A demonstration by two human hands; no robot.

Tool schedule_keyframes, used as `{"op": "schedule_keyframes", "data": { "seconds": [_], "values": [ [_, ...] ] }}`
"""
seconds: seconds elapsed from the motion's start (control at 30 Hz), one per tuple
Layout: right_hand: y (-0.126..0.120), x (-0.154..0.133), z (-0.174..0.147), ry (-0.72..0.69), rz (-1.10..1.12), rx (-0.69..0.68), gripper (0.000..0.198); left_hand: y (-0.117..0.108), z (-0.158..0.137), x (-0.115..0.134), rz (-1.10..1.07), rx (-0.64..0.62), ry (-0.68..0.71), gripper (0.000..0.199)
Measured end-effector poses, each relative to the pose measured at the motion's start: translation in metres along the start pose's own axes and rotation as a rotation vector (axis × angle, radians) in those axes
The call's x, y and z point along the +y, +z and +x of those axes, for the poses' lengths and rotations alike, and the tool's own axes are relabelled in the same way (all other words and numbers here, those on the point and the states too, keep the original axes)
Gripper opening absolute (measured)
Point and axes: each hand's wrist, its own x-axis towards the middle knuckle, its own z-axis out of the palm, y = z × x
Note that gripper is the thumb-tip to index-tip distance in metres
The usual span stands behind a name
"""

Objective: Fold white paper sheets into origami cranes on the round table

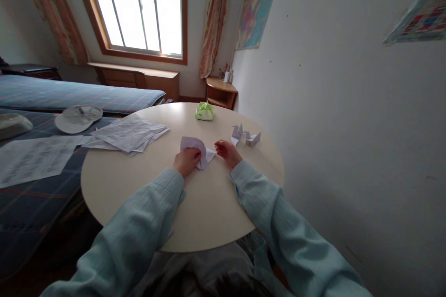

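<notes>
My left hand [187,161] is closed on a sheet of folded white paper [190,142], pinching it just left of the table's middle. One part of the sheet stands up behind the fingers, and a pointed corner spreads out to the right. Close to that corner is my right hand [228,152], its fingers curled in. Whether its fingertips touch the corner or hold anything is too small to make out. Beyond the right hand, folded paper figures [245,136] with upright points stand on the round table [216,209].
A green and white tissue pack [205,111] lies near the table's far edge. Loose printed sheets [130,132] overlap the left edge, reaching onto a bed [42,195] with a pale cap [78,119]. A white wall [331,125] rises close by on the right.
</notes>
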Motion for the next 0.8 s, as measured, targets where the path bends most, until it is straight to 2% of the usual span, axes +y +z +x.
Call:
{"op": "schedule_keyframes", "data": {
  "seconds": [0.1, 0.13, 0.2, 0.3, 0.4, 0.57, 0.8],
  "values": [
    [0.002, 0.009, 0.003, -0.121, -0.334, 0.057, 0.01, -0.001, 0.001, -0.001, 0.014, 0.004, -0.005, 0.029],
    [0.003, 0.012, 0.003, -0.206, -0.442, 0.063, 0.01, -0.001, 0.001, -0.002, 0.017, 0.007, 0.003, 0.029],
    [0.006, 0.018, 0.002, -0.33, -0.642, 0.038, 0.015, -0.001, 0.001, -0.003, 0.018, 0.019, 0.024, 0.028],
    [0.009, 0.022, -0.001, -0.432, -0.809, -0.028, 0.025, 0.002, 0.002, -0.005, 0.004, 0.035, 0.057, 0.027],
    [0.009, 0.022, -0.003, -0.487, -0.895, -0.028, 0.03, 0.005, 0.004, -0.008, -0.037, 0.043, 0.118, 0.026],
    [0.009, 0.019, -0.005, -0.535, -0.918, -0.049, 0.033, 0.006, 0.005, -0.007, -0.112, 0.032, 0.187, 0.024],
    [0.008, 0.019, -0.004, -0.525, -0.984, 0.051, 0.034, 0.008, 0.005, -0.007, -0.11, 0.044, 0.205, 0.027]
  ]
}}
